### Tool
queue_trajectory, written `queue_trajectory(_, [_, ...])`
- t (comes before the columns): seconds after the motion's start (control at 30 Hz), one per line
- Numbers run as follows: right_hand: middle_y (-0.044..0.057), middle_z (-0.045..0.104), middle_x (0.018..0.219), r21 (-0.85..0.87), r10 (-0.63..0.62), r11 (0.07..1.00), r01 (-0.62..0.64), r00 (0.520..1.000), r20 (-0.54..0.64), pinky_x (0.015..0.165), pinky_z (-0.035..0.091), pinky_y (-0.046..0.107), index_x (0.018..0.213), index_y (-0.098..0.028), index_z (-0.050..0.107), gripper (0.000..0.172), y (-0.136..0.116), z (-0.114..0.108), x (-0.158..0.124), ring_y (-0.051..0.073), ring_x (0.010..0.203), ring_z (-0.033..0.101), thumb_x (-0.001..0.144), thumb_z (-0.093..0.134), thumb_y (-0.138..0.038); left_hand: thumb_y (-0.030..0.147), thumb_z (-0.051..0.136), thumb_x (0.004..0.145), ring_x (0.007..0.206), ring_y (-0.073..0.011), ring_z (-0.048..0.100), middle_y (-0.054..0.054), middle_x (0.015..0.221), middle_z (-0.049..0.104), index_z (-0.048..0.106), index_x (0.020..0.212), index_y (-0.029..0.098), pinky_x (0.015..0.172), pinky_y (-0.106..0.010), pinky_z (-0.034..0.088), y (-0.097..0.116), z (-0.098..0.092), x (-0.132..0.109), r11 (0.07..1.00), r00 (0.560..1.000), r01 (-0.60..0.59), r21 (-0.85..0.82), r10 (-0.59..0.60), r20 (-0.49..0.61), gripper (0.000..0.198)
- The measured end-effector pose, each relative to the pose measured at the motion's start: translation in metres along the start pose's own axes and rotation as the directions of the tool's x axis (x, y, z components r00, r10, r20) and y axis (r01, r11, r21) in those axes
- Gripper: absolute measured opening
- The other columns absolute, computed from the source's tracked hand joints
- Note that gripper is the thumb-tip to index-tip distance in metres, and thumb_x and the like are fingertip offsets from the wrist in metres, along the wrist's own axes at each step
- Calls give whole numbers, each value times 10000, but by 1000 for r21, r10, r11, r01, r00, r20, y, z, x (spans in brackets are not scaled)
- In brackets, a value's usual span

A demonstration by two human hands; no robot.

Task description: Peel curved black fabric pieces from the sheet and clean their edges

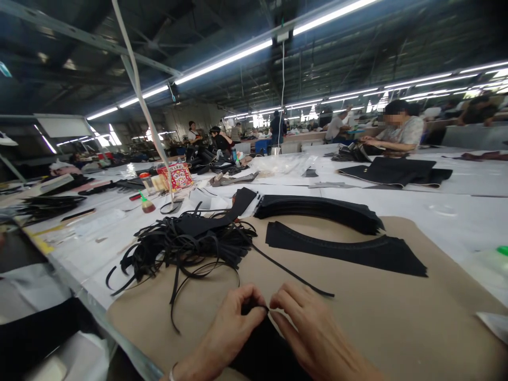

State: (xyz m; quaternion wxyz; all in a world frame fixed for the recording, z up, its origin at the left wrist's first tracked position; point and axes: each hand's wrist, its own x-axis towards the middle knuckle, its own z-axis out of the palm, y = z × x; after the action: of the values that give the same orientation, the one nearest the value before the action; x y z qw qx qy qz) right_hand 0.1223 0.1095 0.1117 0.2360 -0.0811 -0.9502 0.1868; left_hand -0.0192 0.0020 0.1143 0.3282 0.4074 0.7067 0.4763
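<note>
The left hand (pixel 234 325) and right hand (pixel 304 328) close narrowly, seemingly pinching a thin black strap (pixel 296 276) above a tan board (pixel 391 323).

Overhead, a dark open ceiling (pixel 341 47) of steel trusses spans this big workshop, and long fluorescent tube lights (pixel 224 61) run across it in rows, throwing a flat, even brightness over everything. A pale steel beam (pixel 79 34) cuts diagonally across one corner, and a thin white cable (pixel 282 79) drops from a fitting. Long white-covered worktables (pixel 456 211) stretch away down the room. Far off stands a pale wall (pixel 190 117), and bright window panes (pixel 113 136) glow to its left, beside a grey partition (pixel 474 136) on the right.
</note>
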Motion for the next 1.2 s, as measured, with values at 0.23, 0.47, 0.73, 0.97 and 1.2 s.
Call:
queue_trajectory(0.23, [40, 585, 891, -6, 50, 999, -50, 996, 67, 715, 386, 307, 860, -199, 566, 148, -2, 0, 3, 188, 789, 540, 932, 451, -141, 243, 519, 673, 654, -125, 420, 39, 641, 468, 519, 685, 170, 613, -246, 334, 5, 1, -2, 1000, 1000, -24, 15, 24, 21, 75])
queue_trajectory(0.47, [45, 576, 943, 33, 71, 996, -81, 969, 237, 763, 398, 307, 925, -190, 583, 181, -4, -9, 5, 186, 843, 537, 940, 417, -118, 235, 533, 650, 637, -120, 426, 37, 622, 483, 541, 678, 160, 597, -239, 320, 3, -1, -2, 1000, 998, -16, 11, 15, 61, 81])
queue_trajectory(0.73, [5, 545, 908, 333, 105, 915, -229, 931, 350, 778, 399, 258, 897, -224, 487, 182, 0, -21, 2, 146, 852, 530, 999, 345, -273, 263, 605, 574, 645, -117, 385, 36, 614, 487, 577, 669, 146, 593, -240, 268, 3, -4, -4, 979, 981, 149, -139, -129, 145, 154])
queue_trajectory(0.97, [-11, 530, 878, 425, 146, 848, -317, 910, 387, 782, 393, 263, 866, -226, 480, 234, 1, -20, 1, 143, 851, 519, 1002, 340, -357, 273, 628, 582, 653, -123, 403, 28, 631, 528, 594, 666, 142, 621, -249, 287, 6, -6, -6, 975, 975, 183, -124, -164, 148, 159])
queue_trajectory(1.2, [-19, 565, 888, 368, 170, 877, -308, 917, 362, 754, 389, 258, 867, -226, 517, 82, -5, -25, 3, 140, 840, 532, 921, 484, -278, 275, 611, 628, 691, -128, 401, 42, 645, 481, 608, 705, 152, 624, -242, 291, 4, -7, -6, 992, 987, 128, 12, -129, 96, 145])
